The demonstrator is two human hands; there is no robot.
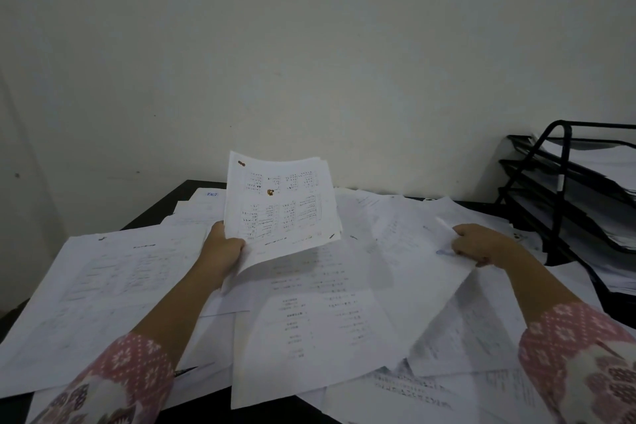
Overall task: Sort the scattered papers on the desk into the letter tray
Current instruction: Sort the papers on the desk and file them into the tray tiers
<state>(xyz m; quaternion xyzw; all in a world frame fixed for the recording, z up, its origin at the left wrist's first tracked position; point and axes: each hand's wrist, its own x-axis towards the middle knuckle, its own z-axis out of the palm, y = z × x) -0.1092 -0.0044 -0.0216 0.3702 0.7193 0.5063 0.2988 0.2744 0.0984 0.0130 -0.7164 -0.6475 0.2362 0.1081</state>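
My left hand (pixel 222 249) grips a thin sheaf of printed papers (pixel 282 200) by its lower left corner and holds it tilted up above the desk. To the right, my right hand (pixel 478 244) pinches the right edge of a large white sheet (pixel 406 251) that lies partly lifted over the pile. Scattered papers (pixel 309 330) cover most of the dark desk (pixel 179 196). The black tiered letter tray (pixel 564 182) stands at the far right, each tier holding papers.
A pale wall rises right behind the desk. The desk's left edge drops away at the lower left. Both forearms wear pink patterned sleeves. More sheets are stacked under the tray at the right edge.
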